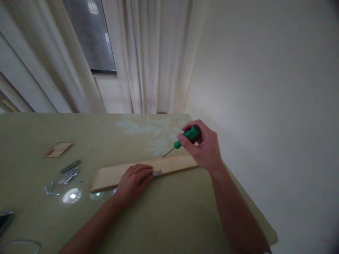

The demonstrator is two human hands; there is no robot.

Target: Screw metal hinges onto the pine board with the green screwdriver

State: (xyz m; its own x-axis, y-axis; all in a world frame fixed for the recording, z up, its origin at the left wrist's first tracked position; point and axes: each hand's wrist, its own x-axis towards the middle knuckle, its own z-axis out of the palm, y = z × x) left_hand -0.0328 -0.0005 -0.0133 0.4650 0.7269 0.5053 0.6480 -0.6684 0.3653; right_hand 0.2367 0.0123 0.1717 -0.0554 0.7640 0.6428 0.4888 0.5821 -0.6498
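Note:
A long, pale wooden board lies slantwise across the table in front of me. My left hand rests on its near edge, fingers together, the fingertips pinching a small metal bracket against the wood. Whether a screw stands in the bracket is too small to tell. Above the right part of the board, my right hand grips a screwdriver with a green and black handle. Its thin shaft points down to the left, the tip apart from the bracket, up and to the right of it.
On the green table, several metal pieces and loose screws lie to the left. Behind them is a small wooden piece. A dark object and a cable sit at the lower left. A wall stands at right.

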